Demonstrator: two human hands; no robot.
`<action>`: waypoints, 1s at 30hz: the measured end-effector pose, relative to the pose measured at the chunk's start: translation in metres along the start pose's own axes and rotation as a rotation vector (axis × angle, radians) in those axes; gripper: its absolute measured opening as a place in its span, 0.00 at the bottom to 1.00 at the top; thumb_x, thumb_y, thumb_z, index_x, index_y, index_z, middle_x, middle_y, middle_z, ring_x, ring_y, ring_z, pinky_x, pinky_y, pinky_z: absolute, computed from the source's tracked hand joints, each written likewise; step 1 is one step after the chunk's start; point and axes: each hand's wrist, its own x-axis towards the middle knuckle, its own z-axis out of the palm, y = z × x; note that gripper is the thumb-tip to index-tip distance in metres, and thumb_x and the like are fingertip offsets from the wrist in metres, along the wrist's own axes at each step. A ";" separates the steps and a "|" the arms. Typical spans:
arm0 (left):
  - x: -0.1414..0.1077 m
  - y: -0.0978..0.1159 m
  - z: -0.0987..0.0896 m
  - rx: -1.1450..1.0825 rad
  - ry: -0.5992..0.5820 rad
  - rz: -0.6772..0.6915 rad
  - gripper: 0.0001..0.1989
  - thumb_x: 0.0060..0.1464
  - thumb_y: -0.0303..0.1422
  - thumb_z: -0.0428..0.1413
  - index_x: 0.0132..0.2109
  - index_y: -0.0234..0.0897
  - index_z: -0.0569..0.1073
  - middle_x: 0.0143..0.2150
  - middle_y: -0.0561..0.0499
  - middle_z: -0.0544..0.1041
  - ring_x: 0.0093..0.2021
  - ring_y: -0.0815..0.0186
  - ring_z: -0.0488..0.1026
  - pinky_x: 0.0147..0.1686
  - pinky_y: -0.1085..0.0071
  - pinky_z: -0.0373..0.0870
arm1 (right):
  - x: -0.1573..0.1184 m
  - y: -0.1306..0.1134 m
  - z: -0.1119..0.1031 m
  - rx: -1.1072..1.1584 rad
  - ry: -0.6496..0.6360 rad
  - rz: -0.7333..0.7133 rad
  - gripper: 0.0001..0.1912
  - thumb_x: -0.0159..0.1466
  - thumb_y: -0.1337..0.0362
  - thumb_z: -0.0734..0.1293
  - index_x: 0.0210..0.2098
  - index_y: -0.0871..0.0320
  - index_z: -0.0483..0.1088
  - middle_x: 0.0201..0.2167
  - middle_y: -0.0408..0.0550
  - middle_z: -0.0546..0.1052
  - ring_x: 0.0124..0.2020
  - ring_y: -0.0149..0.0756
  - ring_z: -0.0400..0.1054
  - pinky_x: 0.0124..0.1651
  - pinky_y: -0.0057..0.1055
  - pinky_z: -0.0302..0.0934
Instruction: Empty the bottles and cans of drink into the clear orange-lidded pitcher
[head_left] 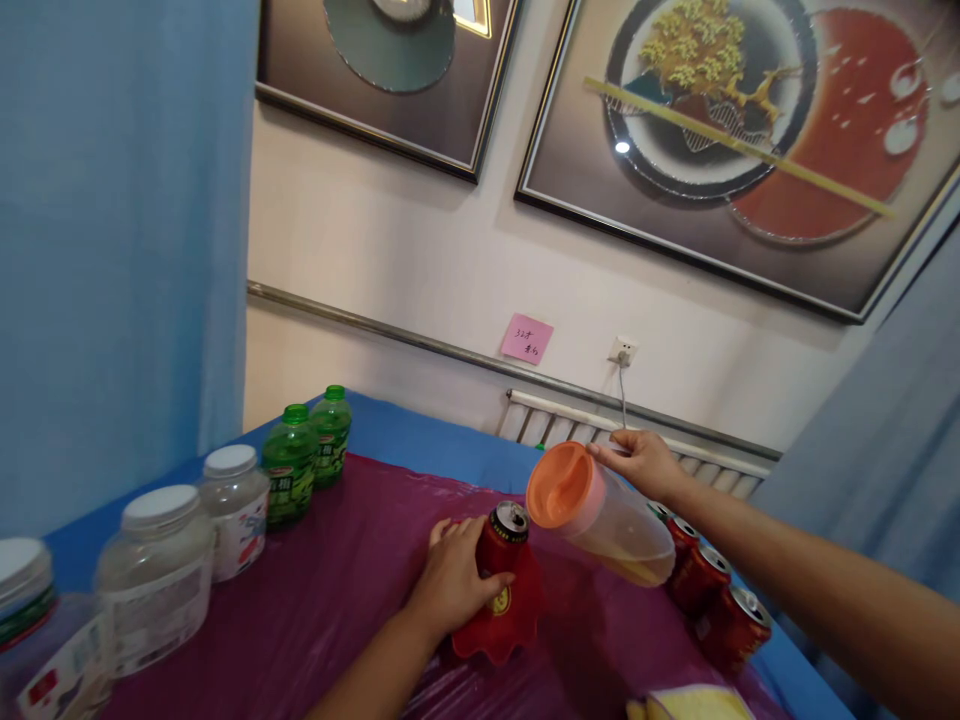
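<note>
My left hand [457, 575] is wrapped round a red drink can [502, 545], which stands upright with its top showing. Under the can lies a red scalloped mat [499, 635]. To the right, my right hand [643, 462] grips the handle of a clear plastic pitcher [622, 530] with an orange lid [562, 485]. The pitcher is tipped toward the can, its lid end close to the can's top, and some yellowish liquid shows low in its body. I cannot tell whether any liquid is flowing out.
Several more red cans [735, 625] stand along the right edge. On the left are clear jars with white lids [161, 570] and two green bottles [291, 465]. A folded yellow cloth [694, 703] lies at the front right. The purple sheet [360, 580] covers the table.
</note>
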 end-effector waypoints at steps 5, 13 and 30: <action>0.000 -0.002 0.002 0.002 0.007 0.009 0.35 0.44 0.41 0.69 0.59 0.41 0.71 0.57 0.43 0.78 0.59 0.49 0.72 0.67 0.49 0.48 | 0.000 0.000 0.000 0.028 -0.007 0.005 0.32 0.58 0.36 0.67 0.19 0.52 0.49 0.16 0.36 0.50 0.20 0.26 0.43 0.22 0.29 0.37; 0.000 -0.002 0.002 0.000 0.012 0.013 0.34 0.44 0.41 0.69 0.58 0.41 0.71 0.57 0.43 0.78 0.60 0.50 0.71 0.67 0.49 0.47 | 0.000 -0.004 -0.002 0.004 0.012 0.008 0.32 0.57 0.35 0.66 0.18 0.52 0.49 0.16 0.35 0.50 0.20 0.26 0.43 0.23 0.29 0.37; 0.001 0.000 0.001 0.009 -0.003 0.003 0.34 0.45 0.41 0.69 0.59 0.41 0.70 0.58 0.42 0.78 0.60 0.50 0.71 0.67 0.50 0.47 | -0.001 -0.009 -0.005 -0.004 0.053 -0.006 0.33 0.57 0.36 0.66 0.18 0.51 0.47 0.18 0.36 0.47 0.21 0.27 0.42 0.23 0.30 0.36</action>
